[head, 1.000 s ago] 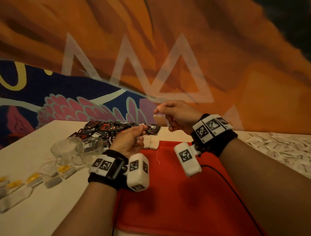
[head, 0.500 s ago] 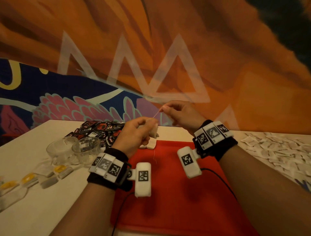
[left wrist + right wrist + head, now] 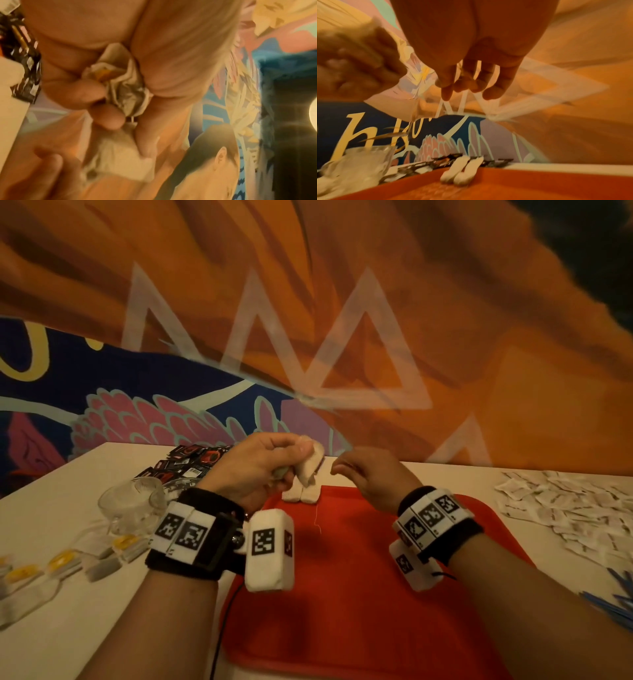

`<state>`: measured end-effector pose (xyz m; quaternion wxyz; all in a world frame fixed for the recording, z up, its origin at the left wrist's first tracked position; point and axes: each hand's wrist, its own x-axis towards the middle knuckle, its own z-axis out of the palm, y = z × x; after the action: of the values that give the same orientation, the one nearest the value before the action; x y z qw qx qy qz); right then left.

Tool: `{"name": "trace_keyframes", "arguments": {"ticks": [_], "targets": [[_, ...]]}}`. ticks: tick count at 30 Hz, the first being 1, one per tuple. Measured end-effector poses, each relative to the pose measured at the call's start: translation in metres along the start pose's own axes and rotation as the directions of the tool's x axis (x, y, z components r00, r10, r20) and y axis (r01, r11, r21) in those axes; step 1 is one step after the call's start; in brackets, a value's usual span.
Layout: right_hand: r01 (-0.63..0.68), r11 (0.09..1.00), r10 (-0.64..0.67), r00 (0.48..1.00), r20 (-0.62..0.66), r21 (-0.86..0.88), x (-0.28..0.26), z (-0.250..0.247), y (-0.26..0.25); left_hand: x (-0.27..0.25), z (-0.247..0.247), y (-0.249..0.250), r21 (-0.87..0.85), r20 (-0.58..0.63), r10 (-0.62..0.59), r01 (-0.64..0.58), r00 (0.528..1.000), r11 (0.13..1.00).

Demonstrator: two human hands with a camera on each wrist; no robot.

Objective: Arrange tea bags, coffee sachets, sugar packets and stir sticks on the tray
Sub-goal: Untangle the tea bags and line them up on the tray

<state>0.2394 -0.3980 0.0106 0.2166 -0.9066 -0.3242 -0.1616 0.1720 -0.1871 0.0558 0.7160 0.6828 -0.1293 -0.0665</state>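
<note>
Left hand (image 3: 260,470) pinching tea bag (image 3: 310,465), above red tray (image 3: 359,594)

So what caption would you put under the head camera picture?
Left hand holds a tea bag above two tea bags on the red tray.

A café or hospitality setting is showing itself here — a large painted mural (image 3: 308,320) of orange swirls, pink feathers and yellow lettering is covering the wall behind a pale table (image 3: 51,594). Along the table's left edge, glass cups (image 3: 130,505) and wrapped tea bags (image 3: 65,559) are lying; dark coffee sachets (image 3: 185,463) are heaping at the far edge, white sugar packets (image 3: 565,508) are spreading toward the right edge — all around a red tray (image 3: 359,611).
</note>
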Motion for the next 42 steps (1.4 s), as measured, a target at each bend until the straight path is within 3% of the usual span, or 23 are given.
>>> {"name": "trace_keyframes", "arguments": {"ticks": [4, 9, 15, 18, 21, 23, 26, 31, 33, 38, 42], "targets": [[-0.02, 0.994, 0.019, 1.0, 0.011, 0.109, -0.008, 0.009, -0.018, 0.006, -0.002, -0.002, -0.274, -0.107, 0.046, -0.074, 0.993, 0.959], [-0.018, 0.992, 0.022, 0.999, -0.027, 0.127, -0.017, 0.009, -0.054, 0.016, 0.003, -0.008, -0.575, -0.16, 0.009, -0.101, 0.987, 0.812], [-0.071, 0.96, 0.047, 0.994, 0.094, 0.272, -0.018, 0.004, -0.071, 0.019, 0.006, -0.006, -0.692, -0.237, -0.05, -0.133, 0.97, 0.71], [-0.063, 0.963, 0.023, 0.988, 0.154, 0.262, -0.017, -0.002, -0.075, 0.02, 0.008, -0.009, -0.639, -0.308, -0.036, -0.179, 0.951, 0.748], [-0.049, 0.975, 0.006, 0.981, 0.192, 0.218, -0.019, -0.007, -0.074, 0.022, 0.011, -0.015, -0.444, -0.449, -0.004, -0.219, 0.894, 0.869], [-0.074, 0.94, 0.035, 0.992, 0.122, 0.332, -0.023, -0.006, -0.073, 0.024, 0.013, -0.022, -0.209, -0.537, 0.086, -0.232, 0.839, 0.95], [-0.145, 0.763, 0.207, 0.978, -0.026, 0.63, -0.025, -0.007, -0.069, 0.024, 0.016, -0.031, 0.113, -0.54, 0.266, -0.244, 0.799, 0.963], [-0.094, 0.527, 0.4, 0.905, -0.148, 0.845, -0.018, -0.016, -0.057, 0.023, 0.022, -0.038, 0.291, -0.358, 0.361, -0.265, 0.861, 0.919], [-0.098, 0.49, 0.443, 0.884, -0.151, 0.866, -0.013, -0.019, -0.053, 0.021, 0.027, -0.037, 0.314, -0.303, 0.37, -0.274, 0.878, 0.909], [-0.117, 0.601, 0.459, 0.86, -0.222, 0.791, -0.004, -0.022, -0.047, 0.018, 0.033, -0.035, 0.286, -0.182, 0.356, -0.297, 0.917, 0.911], [-0.161, 0.674, 0.463, 0.852, -0.243, 0.721, 0.0, -0.02, -0.043, 0.019, 0.03, -0.036, 0.254, -0.177, 0.326, -0.276, 0.929, 0.927]]}}
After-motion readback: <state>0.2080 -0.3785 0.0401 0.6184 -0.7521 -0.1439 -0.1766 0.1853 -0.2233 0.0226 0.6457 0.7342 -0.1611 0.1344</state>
